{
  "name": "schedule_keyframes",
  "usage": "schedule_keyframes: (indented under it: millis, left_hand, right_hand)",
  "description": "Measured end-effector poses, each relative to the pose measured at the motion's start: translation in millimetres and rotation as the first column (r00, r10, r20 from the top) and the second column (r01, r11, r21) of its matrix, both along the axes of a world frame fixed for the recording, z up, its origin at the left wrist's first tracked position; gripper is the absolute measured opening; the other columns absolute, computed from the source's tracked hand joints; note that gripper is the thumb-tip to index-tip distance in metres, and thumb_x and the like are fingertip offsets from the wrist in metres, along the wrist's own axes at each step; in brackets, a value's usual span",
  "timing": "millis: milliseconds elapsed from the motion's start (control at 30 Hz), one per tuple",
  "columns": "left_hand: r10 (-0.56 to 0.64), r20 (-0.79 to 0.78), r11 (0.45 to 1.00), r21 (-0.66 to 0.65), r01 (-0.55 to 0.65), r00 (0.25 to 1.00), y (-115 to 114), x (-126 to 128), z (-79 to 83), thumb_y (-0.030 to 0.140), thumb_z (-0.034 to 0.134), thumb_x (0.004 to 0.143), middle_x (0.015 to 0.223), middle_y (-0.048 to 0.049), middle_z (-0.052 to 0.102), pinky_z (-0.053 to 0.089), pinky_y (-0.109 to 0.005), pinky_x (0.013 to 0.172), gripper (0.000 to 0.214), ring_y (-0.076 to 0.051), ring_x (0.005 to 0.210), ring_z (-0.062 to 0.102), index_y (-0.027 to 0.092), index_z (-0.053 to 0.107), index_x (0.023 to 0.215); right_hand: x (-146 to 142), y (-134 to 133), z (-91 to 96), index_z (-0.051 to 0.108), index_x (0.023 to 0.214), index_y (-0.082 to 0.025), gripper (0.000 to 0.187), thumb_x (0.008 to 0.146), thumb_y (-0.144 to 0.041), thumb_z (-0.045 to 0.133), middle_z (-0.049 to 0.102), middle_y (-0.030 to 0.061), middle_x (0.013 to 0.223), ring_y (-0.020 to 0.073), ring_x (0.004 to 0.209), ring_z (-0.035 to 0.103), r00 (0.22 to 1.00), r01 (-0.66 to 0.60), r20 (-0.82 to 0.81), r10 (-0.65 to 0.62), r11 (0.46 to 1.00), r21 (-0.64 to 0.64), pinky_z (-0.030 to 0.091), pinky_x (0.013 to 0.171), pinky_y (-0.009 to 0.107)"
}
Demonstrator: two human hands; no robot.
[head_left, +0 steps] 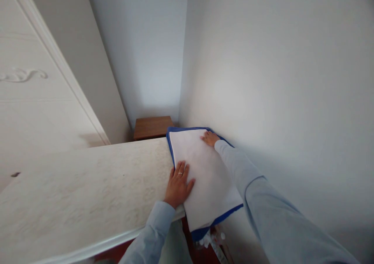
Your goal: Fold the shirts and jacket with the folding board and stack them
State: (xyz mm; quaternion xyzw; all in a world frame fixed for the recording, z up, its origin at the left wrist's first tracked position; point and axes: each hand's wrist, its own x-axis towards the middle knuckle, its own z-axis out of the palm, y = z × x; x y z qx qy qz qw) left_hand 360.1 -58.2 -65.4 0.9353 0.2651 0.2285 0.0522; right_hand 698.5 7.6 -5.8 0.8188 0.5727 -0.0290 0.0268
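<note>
A white cloth with a blue border (204,178) lies folded flat at the right end of a pale speckled tabletop (87,190), its near edge hanging over the table's front. My left hand (179,185) rests flat on the cloth's near left part, fingers stretched out and a ring on one finger. My right hand (209,138) reaches to the cloth's far right corner, close to the wall, and presses down there with its fingers spread. Both arms wear light blue sleeves.
A white wall (277,100) runs right beside the cloth. A small brown wooden table (152,126) stands in the far corner. A white cabinet with a carved ornament (35,85) fills the left. Small bottles (216,240) stand on the floor below the cloth.
</note>
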Motion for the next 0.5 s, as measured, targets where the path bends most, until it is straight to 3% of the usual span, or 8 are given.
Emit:
schedule_keyframes:
  millis: [100,233,367,500]
  left_hand:
    - [-0.002,-0.008,1.0,-0.018,0.002,1.0,0,0,1.8,0.046,0.041,0.102,0.159,-0.0164,0.038,0.032,-0.052,0.119,0.061,-0.031,0.15,0.029,0.01,0.043,0.151]
    - [-0.008,0.003,0.998,-0.067,0.008,1.0,3,0,7.3,0.044,0.039,0.103,0.157,-0.0163,0.04,0.032,-0.052,0.119,0.058,-0.03,0.149,0.031,0.01,0.046,0.149]
    - [-0.004,0.04,0.993,-0.117,0.008,0.999,-5,-5,11.2,0.041,0.034,0.104,0.154,-0.0163,0.045,0.034,-0.05,0.119,0.053,-0.029,0.148,0.034,0.011,0.052,0.143]
    - [-0.027,0.034,0.997,-0.072,0.03,0.999,-40,-21,11.9,0.045,0.041,0.102,0.157,-0.0189,0.041,0.029,-0.055,0.12,0.056,-0.032,0.151,0.027,0.01,0.051,0.144]
  right_hand:
    - [14,-16,5.3,0.043,0.147,0.003,0.066,0.105,-0.046,0.026,0.036,0.0258,0.153,0.0312,0.146,0.036,0.999,0.04,-0.005,-0.04,0.999,-0.005,0.03,0.12,0.046]
    - [9,-31,16.4,0.041,0.15,-0.002,0.062,0.106,-0.043,0.027,0.035,0.0206,0.155,0.026,0.148,0.033,1.0,-0.022,-0.018,0.022,1.0,0.014,0.028,0.124,0.04]
    - [-15,-57,21.6,0.032,0.155,-0.002,0.067,0.105,-0.046,0.029,0.027,0.0207,0.159,0.0282,0.151,0.026,0.994,-0.1,-0.031,0.101,0.994,0.041,0.025,0.125,0.045]
    - [-55,-100,12.3,0.029,0.159,-0.006,0.069,0.104,-0.05,0.031,0.022,0.0168,0.162,0.0274,0.153,0.02,0.965,-0.246,-0.068,0.252,0.965,0.091,0.022,0.127,0.048]
